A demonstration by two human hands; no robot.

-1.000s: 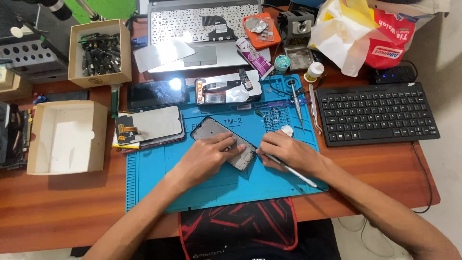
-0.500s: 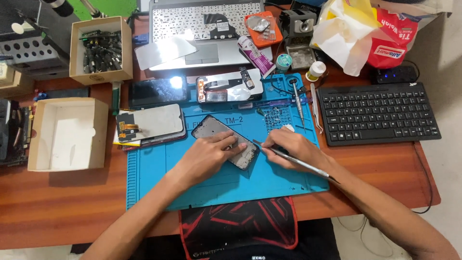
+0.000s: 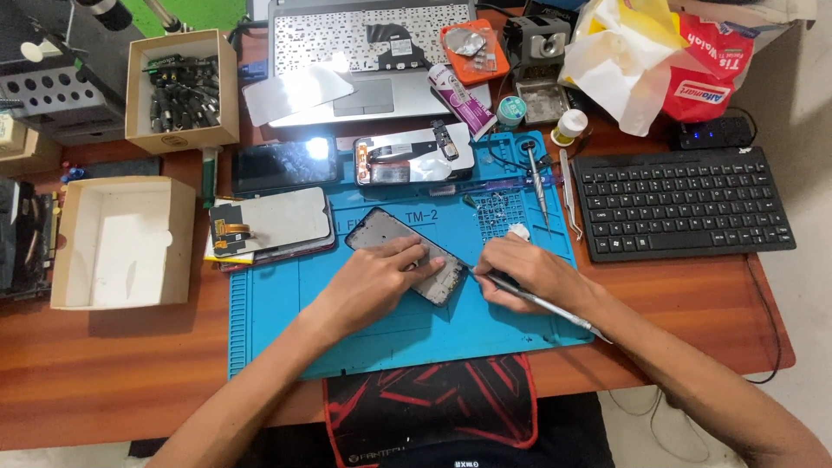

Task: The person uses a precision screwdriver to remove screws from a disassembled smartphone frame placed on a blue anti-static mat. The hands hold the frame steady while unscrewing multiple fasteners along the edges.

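Observation:
A dark phone frame [image 3: 384, 232] lies at a slant on the blue work mat [image 3: 286, 329]. My left hand [image 3: 381, 279] presses flat on its lower half and holds it down. My right hand [image 3: 530, 270] grips a thin metal tool [image 3: 555, 308] like a pen, with the tip at the frame's right edge. Part of the frame is hidden under my left fingers.
A loose phone screen [image 3: 269, 221], a black phone [image 3: 282, 163] and an opened phone [image 3: 412, 156] lie at the mat's far side. An empty white box [image 3: 121, 243] is left, a black keyboard [image 3: 680, 204] right, a laptop [image 3: 364, 52] behind. Tweezers and a screwdriver [image 3: 537, 178] rest nearby.
My right hand has tilted the tool slightly and kept its tip at the frame's edge. My left hand stays pressed on the frame.

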